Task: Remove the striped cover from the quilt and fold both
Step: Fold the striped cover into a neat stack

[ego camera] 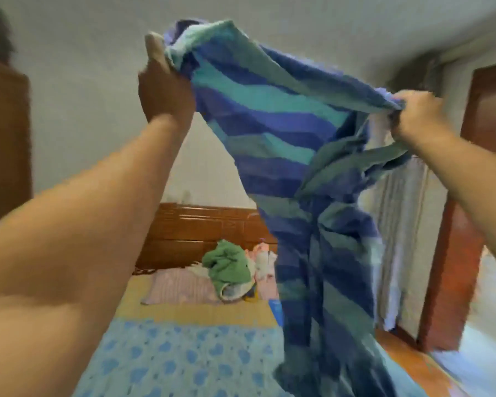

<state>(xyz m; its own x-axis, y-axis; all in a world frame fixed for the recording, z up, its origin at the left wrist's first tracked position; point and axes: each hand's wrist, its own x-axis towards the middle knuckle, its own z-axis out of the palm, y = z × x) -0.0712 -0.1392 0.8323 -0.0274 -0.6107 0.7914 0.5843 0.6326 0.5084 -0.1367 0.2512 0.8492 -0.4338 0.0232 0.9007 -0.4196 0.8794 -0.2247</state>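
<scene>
The striped cover (275, 121), banded in dark blue, teal and pale green, hangs in the air in front of me. My left hand (162, 87) is raised high and grips its upper left corner. My right hand (418, 116) clutches a bunched edge at the upper right, a little lower. The cloth stretches between both hands and drapes down in twisted folds to the bed. A light blue quilt with a heart pattern (184, 359) lies spread on the bed below my left arm.
A wooden headboard (198, 224) stands at the far end of the bed, with a green cloth pile (226, 265) and pink bedding in front of it. A white curtain (398, 239) and a wooden door frame (453, 253) are at the right. A dark wardrobe is at the left.
</scene>
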